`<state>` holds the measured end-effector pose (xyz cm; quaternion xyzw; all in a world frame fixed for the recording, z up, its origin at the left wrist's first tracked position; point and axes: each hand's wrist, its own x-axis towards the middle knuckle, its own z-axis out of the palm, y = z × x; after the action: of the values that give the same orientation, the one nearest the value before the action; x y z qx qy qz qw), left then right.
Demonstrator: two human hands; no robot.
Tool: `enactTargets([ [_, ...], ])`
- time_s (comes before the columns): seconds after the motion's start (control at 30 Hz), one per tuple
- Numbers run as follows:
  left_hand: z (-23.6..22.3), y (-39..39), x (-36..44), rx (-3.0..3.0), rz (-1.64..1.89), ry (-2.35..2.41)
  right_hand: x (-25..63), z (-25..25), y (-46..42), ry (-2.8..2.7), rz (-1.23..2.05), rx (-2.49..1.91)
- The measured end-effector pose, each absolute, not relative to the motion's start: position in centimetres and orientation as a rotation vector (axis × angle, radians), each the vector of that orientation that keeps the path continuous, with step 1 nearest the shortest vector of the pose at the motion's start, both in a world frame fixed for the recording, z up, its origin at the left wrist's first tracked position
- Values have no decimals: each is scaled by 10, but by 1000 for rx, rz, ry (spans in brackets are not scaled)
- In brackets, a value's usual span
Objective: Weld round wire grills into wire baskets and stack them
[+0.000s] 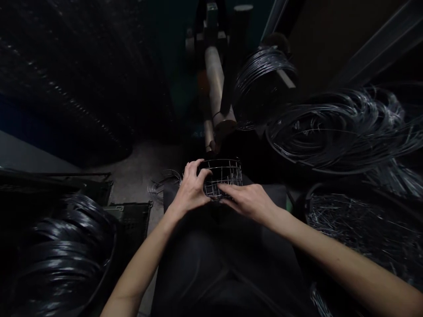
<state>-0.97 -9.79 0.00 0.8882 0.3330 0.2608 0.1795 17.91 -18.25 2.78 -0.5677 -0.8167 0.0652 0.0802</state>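
Observation:
Between my two hands is a round wire basket (228, 174) with a grid of thin metal wires, just in front of the machine's lower end. My left hand (194, 187) grips its left side, thumb and fingers curled round the wires. On the near right side my right hand (247, 200) holds the basket's lower edge, fingers pointing left and pressed on the wire. Beyond the basket, the machine's pale cylindrical arm (216, 83) slopes down toward it. Dark cloth (228, 259) covers my lap under my forearms.
Wire coils (330, 127) fill a wide tub at right, with a hanging coil (264, 66) behind. A bin of loose cut wires (357, 220) stands at lower right. Bundled wire rings (72, 246) lie at lower left beside dark crates (132, 215). More bent wire (165, 180) lies left of my hand.

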Motion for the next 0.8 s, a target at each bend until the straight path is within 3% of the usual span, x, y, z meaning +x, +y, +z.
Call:
enactTargets([
  [0.23,3,-85,-8,2475,802,910,185,31,-167,-2508,-62,-1490],
  [0.8,4,-86,-4,2456,850,902,194,33,-167,-2405,-228,-1280],
])
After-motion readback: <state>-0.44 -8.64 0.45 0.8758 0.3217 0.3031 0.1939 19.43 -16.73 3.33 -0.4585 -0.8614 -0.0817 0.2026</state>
